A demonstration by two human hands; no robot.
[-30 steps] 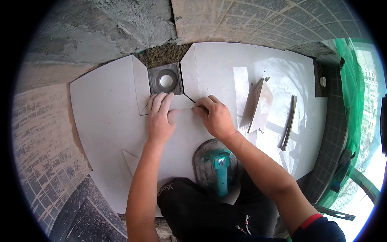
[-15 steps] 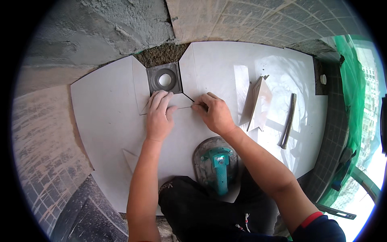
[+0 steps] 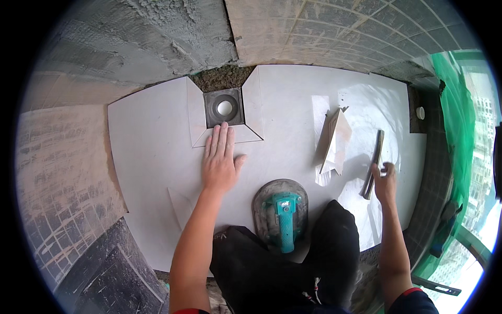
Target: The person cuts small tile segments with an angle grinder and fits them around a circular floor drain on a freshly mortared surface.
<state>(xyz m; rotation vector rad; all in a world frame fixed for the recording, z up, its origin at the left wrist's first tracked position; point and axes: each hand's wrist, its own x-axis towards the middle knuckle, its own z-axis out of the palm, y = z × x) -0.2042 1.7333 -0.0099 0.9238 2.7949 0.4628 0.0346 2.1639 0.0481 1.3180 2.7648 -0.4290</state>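
My left hand (image 3: 219,165) lies flat, fingers stretched out, with the fingertips across a narrow white tile piece (image 3: 246,134) at the near edge of a square grey floor drain (image 3: 210,100). Angled tile pieces frame the drain on its left, right and near sides. My right hand (image 3: 385,184) is over at the right, thumb and fingers apart, beside a long narrow dark bar-shaped tool (image 3: 378,149) on the big white tile (image 3: 293,104). The thumb overlaps the bar; whether it touches is unclear.
A teal-handled tile vibrator with an oval grey pad (image 3: 285,220) stands between my knees. Leaning white tile offcuts (image 3: 334,138) are left of the bar. Rough wall plaster (image 3: 157,36) borders the far side, green netting (image 3: 452,120) the right. A small white cap (image 3: 420,112) sits far right.
My right hand has left the corner joint by the drain and moved right to the bar. The left hand has flattened over the tile piece at the drain. The view has shifted slightly.
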